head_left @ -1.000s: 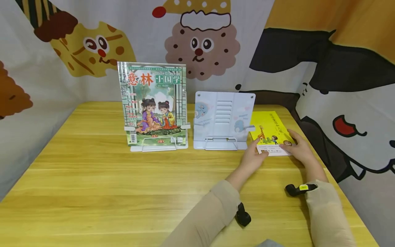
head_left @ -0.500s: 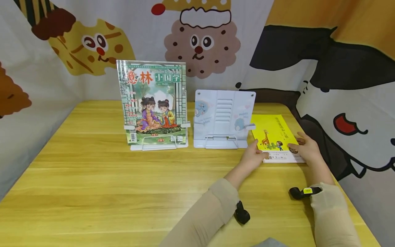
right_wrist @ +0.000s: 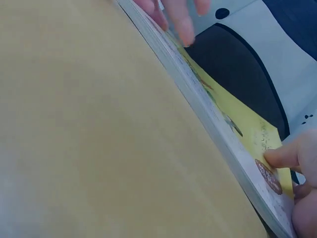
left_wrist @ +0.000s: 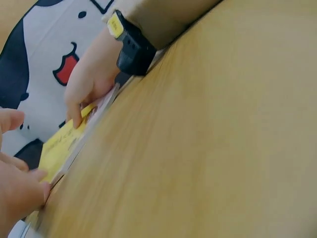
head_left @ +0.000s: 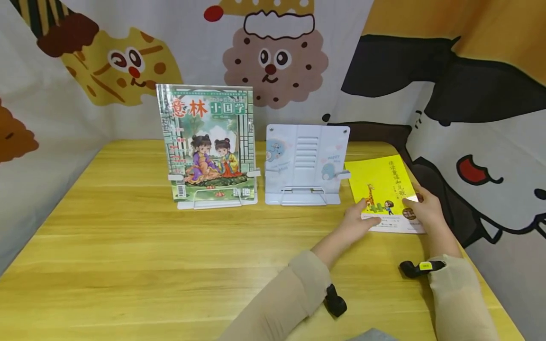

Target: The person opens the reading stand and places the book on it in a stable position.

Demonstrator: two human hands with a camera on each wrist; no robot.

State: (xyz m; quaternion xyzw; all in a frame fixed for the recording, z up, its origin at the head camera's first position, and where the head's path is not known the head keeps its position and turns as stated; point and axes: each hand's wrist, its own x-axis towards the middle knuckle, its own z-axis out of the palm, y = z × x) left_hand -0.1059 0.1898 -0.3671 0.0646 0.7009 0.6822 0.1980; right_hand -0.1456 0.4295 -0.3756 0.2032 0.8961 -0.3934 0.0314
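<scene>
A yellow book (head_left: 379, 182) with a white strip along its near edge lies at the table's right side, turned slightly. My right hand (head_left: 428, 210) pinches its right edge. In the right wrist view that thumb presses on the cover beside a brown round mark, with the fingers mostly hidden at the edge. My left hand (head_left: 356, 220) is at the book's near left corner, its thumb touching the white strip. In the right wrist view the left fingers (right_wrist: 179, 22) stretch loosely above the cover. The book's thick page edge (right_wrist: 198, 111) faces the near side.
A white book stand (head_left: 307, 166) with bare back plate stands just left of the yellow book. Further left, another stand (head_left: 217, 204) bears an upright green magazine (head_left: 211, 142). A printed curtain (head_left: 192, 47) hangs behind the wooden table (head_left: 149, 265).
The yellow book has slid toward me and to the right, and has turned a little. My right hand moved with it; my left hand shifted slightly right along its near left corner.
</scene>
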